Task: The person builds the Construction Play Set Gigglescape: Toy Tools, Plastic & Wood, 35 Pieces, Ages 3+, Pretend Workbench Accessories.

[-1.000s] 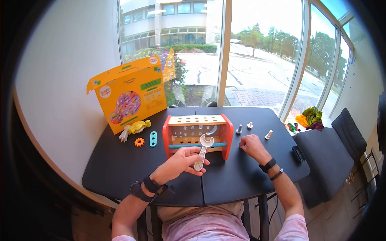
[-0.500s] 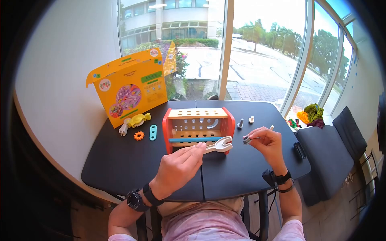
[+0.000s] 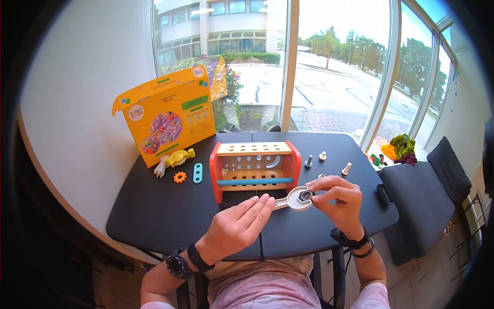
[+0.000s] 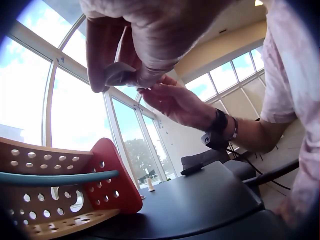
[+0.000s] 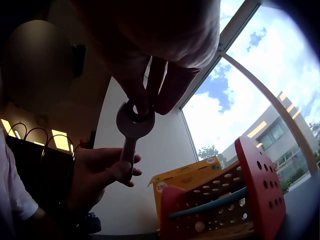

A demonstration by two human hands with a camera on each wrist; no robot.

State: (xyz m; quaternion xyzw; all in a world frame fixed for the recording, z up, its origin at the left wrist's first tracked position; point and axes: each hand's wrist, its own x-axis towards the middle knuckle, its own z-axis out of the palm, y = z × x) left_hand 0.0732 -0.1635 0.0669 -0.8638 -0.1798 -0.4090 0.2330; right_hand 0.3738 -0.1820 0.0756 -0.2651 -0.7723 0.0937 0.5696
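White wrench (image 3: 292,199) — held in left grip (image 3: 234,223) | grey nut (image 3: 304,196) — pinched in right grip (image 3: 340,200)

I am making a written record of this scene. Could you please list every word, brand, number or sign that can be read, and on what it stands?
"Construction Play Set": on the yellow box.
Round logo on the box: too blurred to read surely.
Green label and other small print there: too small.
Wristwatch: nothing readable.
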